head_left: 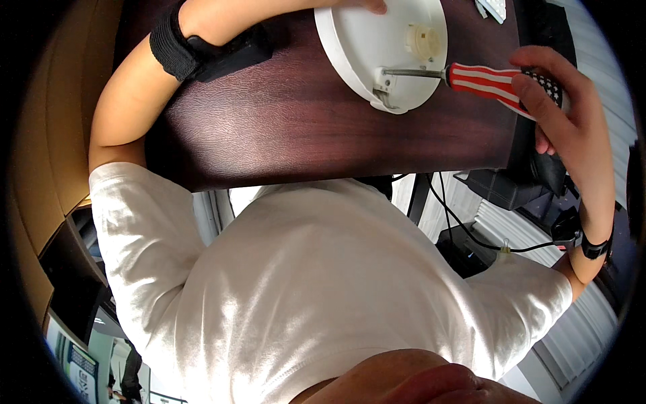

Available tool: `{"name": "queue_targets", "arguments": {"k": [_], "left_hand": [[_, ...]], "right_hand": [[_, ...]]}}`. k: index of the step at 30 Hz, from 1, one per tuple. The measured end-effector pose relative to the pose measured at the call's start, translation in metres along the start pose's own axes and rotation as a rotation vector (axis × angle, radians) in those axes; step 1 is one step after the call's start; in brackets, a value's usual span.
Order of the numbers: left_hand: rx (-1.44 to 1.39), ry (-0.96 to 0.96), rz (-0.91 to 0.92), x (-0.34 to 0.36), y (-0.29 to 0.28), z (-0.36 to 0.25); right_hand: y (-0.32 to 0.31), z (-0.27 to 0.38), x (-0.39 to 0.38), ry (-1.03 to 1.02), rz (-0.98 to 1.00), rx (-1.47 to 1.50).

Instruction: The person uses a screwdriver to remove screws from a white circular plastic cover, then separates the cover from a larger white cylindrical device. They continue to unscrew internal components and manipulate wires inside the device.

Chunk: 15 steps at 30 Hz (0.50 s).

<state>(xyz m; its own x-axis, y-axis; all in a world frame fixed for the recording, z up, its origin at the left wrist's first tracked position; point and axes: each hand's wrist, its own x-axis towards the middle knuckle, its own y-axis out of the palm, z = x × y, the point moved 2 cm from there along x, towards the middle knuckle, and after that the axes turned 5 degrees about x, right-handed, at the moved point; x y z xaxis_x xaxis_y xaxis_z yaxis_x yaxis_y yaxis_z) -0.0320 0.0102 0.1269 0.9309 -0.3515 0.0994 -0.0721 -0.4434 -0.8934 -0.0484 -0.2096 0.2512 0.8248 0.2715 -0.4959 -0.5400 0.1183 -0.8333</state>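
Note:
At the top of the head view, my left hand (pixel 350 5) is mostly cut off, its fingers curled over a round white plastic housing (pixel 350 40) and a fingertip showing inside it. The housing has a cream cylindrical fitting (pixel 424 42) and a small white bracket (pixel 384 83) near its lower rim. My right hand (pixel 565 114) is closed around the striped red, white and black handle of a screwdriver (pixel 481 82). Its metal shaft lies across the housing, with the tip at the bracket.
The dark wood-look desk (pixel 269 128) has a black object (pixel 239 60) under my left forearm and a white object (pixel 492 9) at the back right. Black cables (pixel 471 236) hang below the right edge near a dark padded seat (pixel 494 188). A cardboard surface (pixel 54 155) stands at left.

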Motion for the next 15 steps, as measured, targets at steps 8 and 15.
{"name": "queue_targets", "arguments": {"k": [8, 15], "left_hand": [[0.084, 0.0, -0.041, -0.004, 0.002, -0.002], [0.086, 0.007, -0.021, 0.0, 0.004, 0.002]], "right_hand": [[-0.001, -0.013, -0.001, -0.789, -0.067, -0.307], [-0.007, -0.025, -0.009, -0.54, -0.068, -0.185]]}}
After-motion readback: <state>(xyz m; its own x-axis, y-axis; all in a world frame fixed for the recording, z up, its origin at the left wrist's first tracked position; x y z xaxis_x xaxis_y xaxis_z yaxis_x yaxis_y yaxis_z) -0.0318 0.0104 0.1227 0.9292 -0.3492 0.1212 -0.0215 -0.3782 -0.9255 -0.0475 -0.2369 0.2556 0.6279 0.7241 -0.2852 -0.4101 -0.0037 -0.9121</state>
